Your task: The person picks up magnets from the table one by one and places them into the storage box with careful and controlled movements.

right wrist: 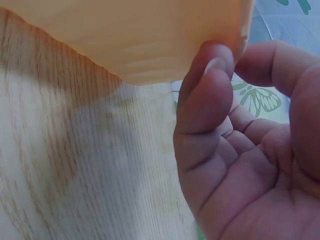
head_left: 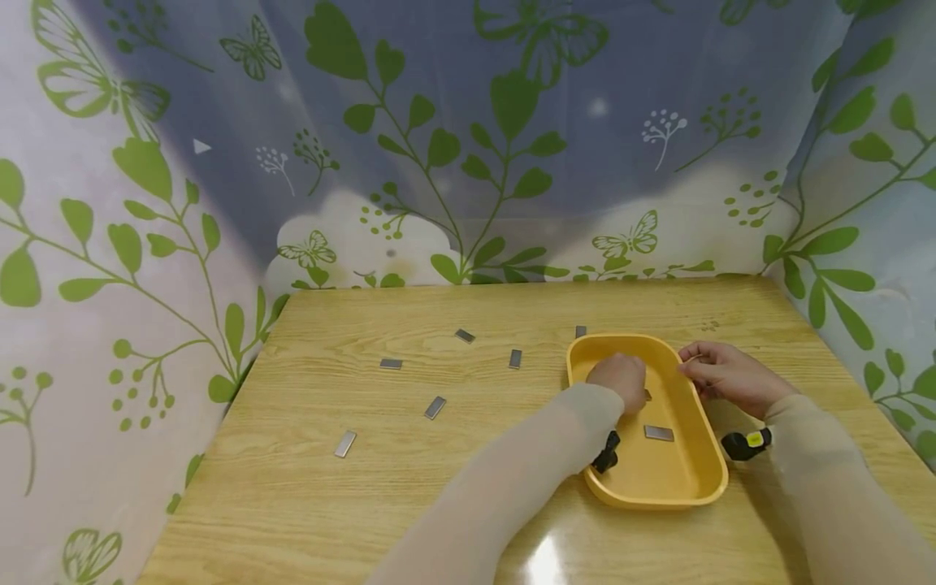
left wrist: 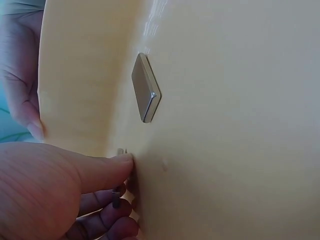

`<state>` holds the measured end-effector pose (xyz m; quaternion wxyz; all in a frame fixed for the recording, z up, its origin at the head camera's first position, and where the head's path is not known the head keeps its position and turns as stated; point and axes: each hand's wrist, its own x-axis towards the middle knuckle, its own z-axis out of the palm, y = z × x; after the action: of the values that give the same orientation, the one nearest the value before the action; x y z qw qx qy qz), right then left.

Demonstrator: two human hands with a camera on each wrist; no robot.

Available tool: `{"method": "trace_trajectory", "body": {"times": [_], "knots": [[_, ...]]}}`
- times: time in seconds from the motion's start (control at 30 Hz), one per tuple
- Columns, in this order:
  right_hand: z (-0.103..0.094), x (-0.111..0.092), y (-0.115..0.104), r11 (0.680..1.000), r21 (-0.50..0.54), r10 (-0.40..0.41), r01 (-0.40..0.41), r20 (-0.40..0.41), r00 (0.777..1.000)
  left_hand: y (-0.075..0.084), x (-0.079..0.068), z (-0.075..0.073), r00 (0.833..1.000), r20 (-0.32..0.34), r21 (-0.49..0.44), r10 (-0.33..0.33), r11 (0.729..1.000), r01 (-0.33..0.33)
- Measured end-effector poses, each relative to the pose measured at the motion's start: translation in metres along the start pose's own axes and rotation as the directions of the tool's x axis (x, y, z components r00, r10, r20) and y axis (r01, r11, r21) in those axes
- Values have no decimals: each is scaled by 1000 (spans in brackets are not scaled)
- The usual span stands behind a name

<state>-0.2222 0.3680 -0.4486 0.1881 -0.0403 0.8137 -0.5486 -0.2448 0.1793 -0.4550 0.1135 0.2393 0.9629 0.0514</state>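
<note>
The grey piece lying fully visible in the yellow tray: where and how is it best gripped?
Probably pinch the grey piece by its long edges, coming from above: it is thin and lies flat in the yellow tray, with bare floor along both edges.

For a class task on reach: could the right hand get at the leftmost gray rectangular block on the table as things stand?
Probably not directly: the right hand grips the yellow tray, which, with the left forearm, lies between it and that block.
</note>
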Motion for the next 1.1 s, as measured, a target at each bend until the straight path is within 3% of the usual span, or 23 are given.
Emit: {"method": "trace_trajectory", "body": {"times": [0.4,0.7,0.83,0.97,1.1], "knots": [[1,-6,1,1000,2,-7,7,2,1000,1,-5,1,1000,8,-4,3,1000,-3],[1,-12,-2,1000,-1,12,-12,-2,1000,2,-10,-4,999,34,-62,23,998,-21],[-2,-21,-7,1000,-20,18,-19,-22,1000,2,-15,-20,996,50,-69,69,995,-65],[-3,-31,-13,997,-79,21,-25,-53,998,-5,-21,-46,992,62,-125,114,987,-106],[0,-42,-18,989,-143,11,-20,-65,998,-19,-25,-69,989,-4,-130,146,981,-146]]}}
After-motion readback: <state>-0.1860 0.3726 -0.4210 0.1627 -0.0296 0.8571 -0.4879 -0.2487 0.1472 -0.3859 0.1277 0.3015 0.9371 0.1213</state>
